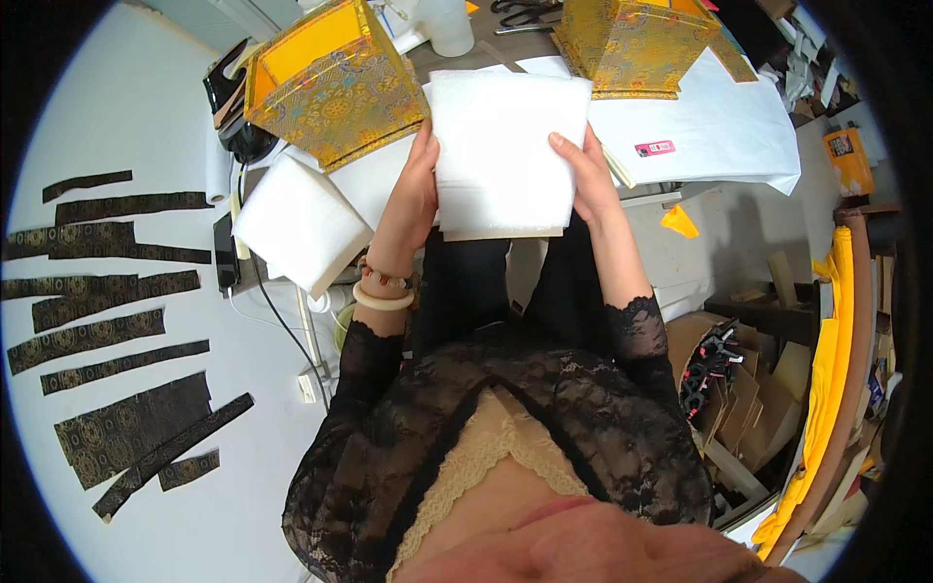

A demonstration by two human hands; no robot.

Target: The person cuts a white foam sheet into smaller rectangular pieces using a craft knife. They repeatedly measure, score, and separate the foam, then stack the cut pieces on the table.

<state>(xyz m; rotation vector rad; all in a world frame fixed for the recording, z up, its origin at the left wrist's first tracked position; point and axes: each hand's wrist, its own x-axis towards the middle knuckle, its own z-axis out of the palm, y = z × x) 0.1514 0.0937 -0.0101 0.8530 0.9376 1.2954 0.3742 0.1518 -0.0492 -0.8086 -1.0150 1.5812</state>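
Note:
Between my two hands I hold a white foam-padded panel (505, 151), with a thin pale edge along its near side. My left hand (418, 180) grips its left edge, bracelets on that wrist. Against the right edge is my right hand (588, 173), its thumb lying on the white face. Another white padded piece (299, 222) rests at the table's left corner, beside my left forearm. Beyond my hands stand two gold brocade-covered boxes (335, 97) with yellow inside; the second box (637, 53) is at the back right.
Dark patterned fabric strips (107, 335) lie across the white surface at left. A black cable (277, 316) runs down beside it. A pink-and-white small item (655, 149) lies on white sheeting at right. A yellow scrap (680, 222) and a carton (724, 379) are farther right.

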